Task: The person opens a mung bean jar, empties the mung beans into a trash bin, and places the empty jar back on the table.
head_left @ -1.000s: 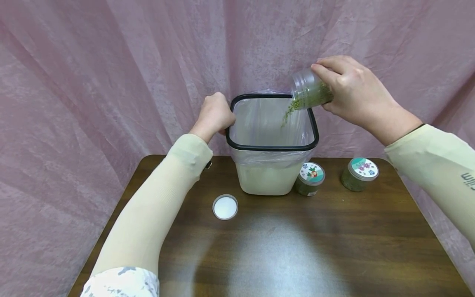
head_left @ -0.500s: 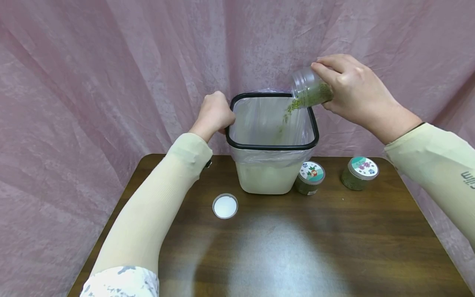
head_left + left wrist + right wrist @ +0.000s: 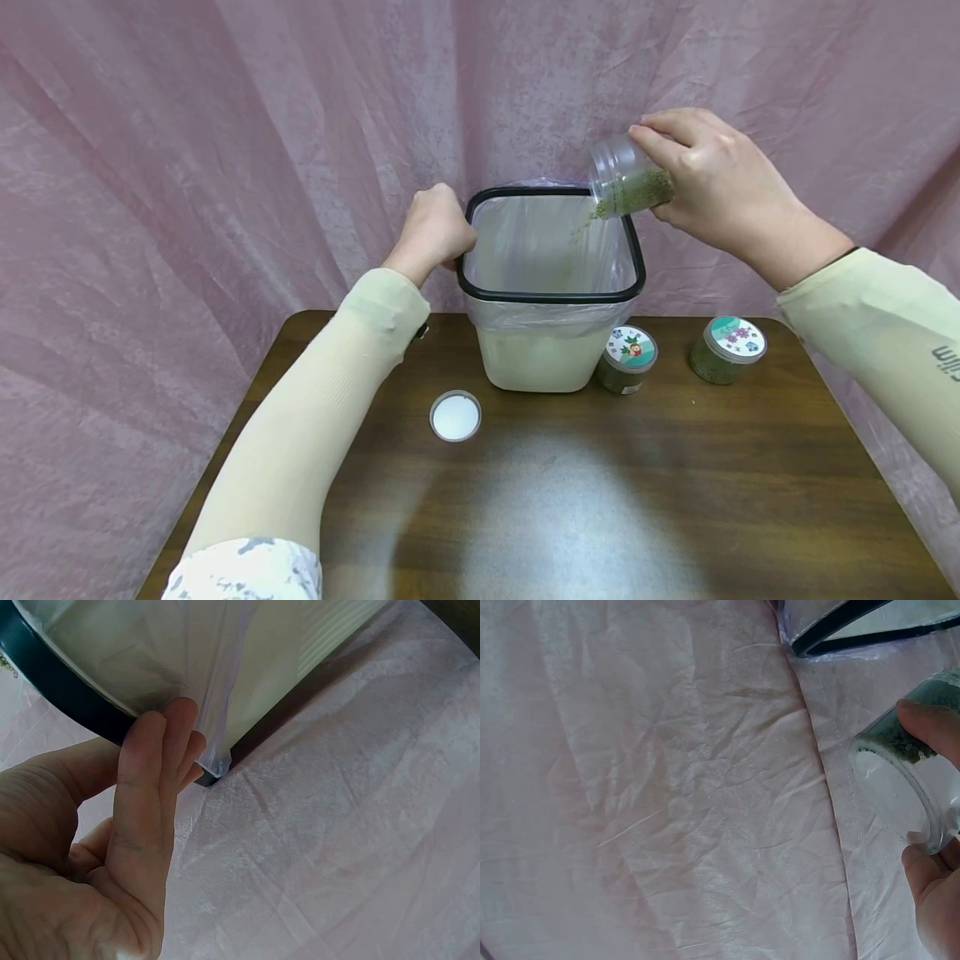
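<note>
In the head view my left hand (image 3: pixel 435 225) grips the left side of the black rim (image 3: pixel 551 297) of a cream trash can (image 3: pixel 536 358). The left wrist view has its fingers (image 3: pixel 142 787) lying against the outside, over the plastic liner (image 3: pixel 217 682). Above the can's right side, my right hand (image 3: pixel 712 179) holds a clear plastic jar (image 3: pixel 618 171), tipped mouth-down to the left. Small green grains (image 3: pixel 637 192) lie along the jar's lower side, and a thin trickle falls into the can. The right wrist view shows the jar's round base (image 3: pixel 896 799) between thumb and fingers.
A lidded jar (image 3: pixel 628 358) stands close by the can's lower right, and another lidded jar (image 3: pixel 727 350) is farther right. One loose lid (image 3: pixel 455 417) lies on the brown wooden table (image 3: pixel 600 500). A pink curtain (image 3: pixel 337 125) hangs behind.
The stream of green grains has thinned to a few falling bits, and fewer sit at the jar's mouth. Both hands have stayed nearly in place.
</note>
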Demonstrator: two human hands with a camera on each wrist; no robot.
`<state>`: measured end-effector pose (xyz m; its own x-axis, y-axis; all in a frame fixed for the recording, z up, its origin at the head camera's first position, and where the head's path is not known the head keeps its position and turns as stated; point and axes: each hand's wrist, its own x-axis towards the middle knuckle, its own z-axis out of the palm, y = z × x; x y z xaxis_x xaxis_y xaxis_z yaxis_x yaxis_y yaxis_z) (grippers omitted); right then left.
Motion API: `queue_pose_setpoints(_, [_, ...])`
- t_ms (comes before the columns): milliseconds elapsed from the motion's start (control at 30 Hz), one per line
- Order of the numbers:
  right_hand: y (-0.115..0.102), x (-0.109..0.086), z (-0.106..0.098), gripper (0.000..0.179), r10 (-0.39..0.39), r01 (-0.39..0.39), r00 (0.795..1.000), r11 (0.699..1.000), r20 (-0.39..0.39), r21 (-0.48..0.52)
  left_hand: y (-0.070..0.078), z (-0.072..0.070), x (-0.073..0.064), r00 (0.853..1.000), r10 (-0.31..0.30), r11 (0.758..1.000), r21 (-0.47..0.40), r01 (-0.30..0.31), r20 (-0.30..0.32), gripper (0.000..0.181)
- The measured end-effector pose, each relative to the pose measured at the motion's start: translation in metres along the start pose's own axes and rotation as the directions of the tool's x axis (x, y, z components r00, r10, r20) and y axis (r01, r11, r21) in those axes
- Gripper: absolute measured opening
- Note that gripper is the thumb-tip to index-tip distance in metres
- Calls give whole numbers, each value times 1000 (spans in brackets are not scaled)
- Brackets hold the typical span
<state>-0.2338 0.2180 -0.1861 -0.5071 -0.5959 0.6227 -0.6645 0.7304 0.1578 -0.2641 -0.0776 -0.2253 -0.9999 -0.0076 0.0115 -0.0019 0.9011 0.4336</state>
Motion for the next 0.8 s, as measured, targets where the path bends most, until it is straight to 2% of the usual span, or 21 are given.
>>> queue_pose_setpoints(800, [1,0,-1,74,-10,10,1000,1000,-8,-1,3,0,-2,1000,-13,1000,-19,13,6,9])
